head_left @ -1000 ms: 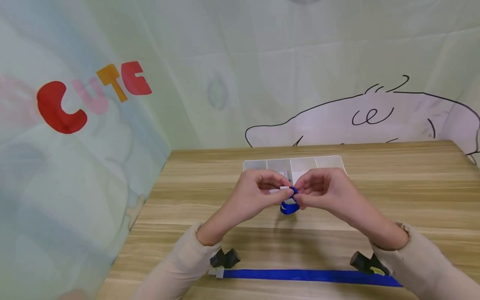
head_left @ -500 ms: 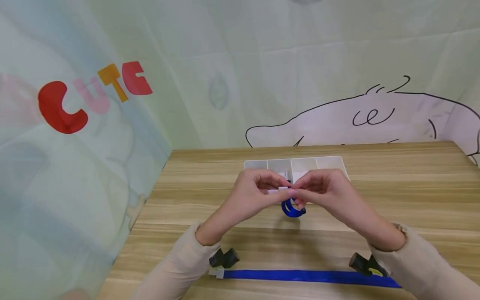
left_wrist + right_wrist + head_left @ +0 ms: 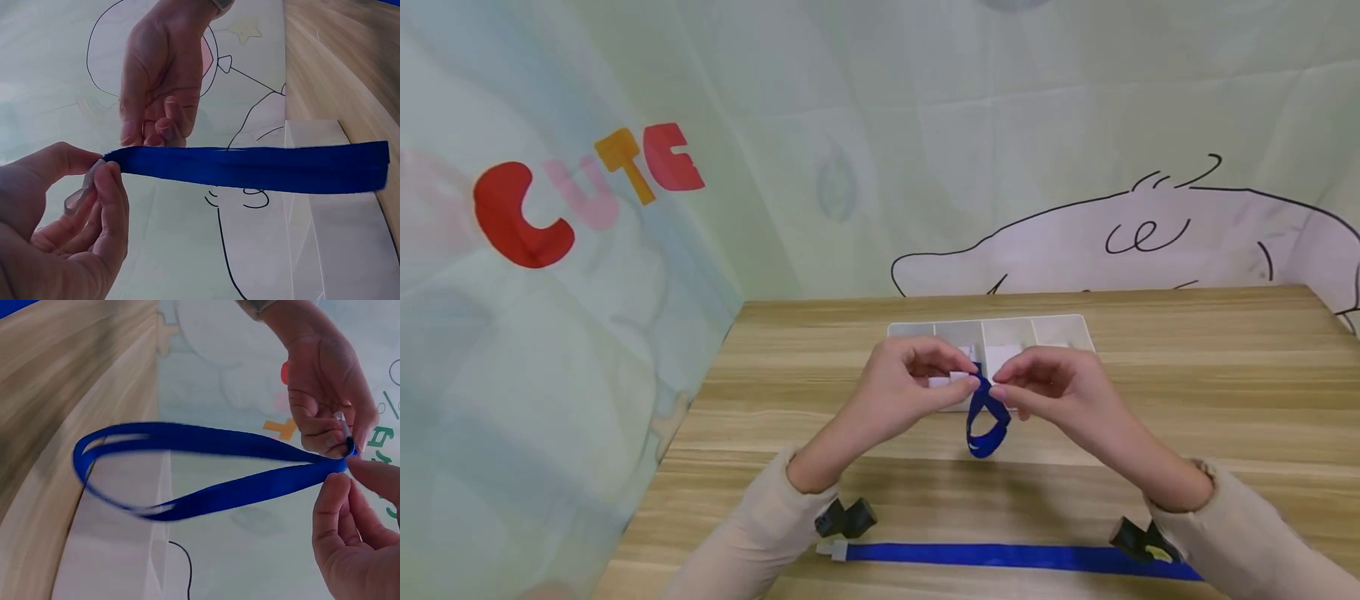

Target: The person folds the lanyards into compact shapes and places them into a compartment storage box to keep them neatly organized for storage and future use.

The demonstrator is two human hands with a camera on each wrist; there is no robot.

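Observation:
My left hand [image 3: 902, 379] pinches a blue strap [image 3: 976, 429] between thumb and fingertips. The strap hangs down in a loop, with a whitish end piece [image 3: 82, 190] at the pinching fingers. Close by on the right, my right hand [image 3: 1067, 387] has its thumb and index fingertips near the pinched top of the loop. In the right wrist view, a narrow gap shows between those fingertips, beside the strap's gathered end. A second blue strap [image 3: 985, 554], with a white piece at its left end, lies flat along the front of the table.
Behind the hands stands a white divided tray [image 3: 1060, 332] holding white pieces, partly hidden by them. The wooden table [image 3: 790, 350] reaches back to a printed curtain [image 3: 820, 167]. Black wrist cameras hang below both sleeves, above the second strap.
The strap, bunched small between both hands before, now hangs as a longer loop. My right hand has drawn slightly away to the right; my left hand stays almost in place.

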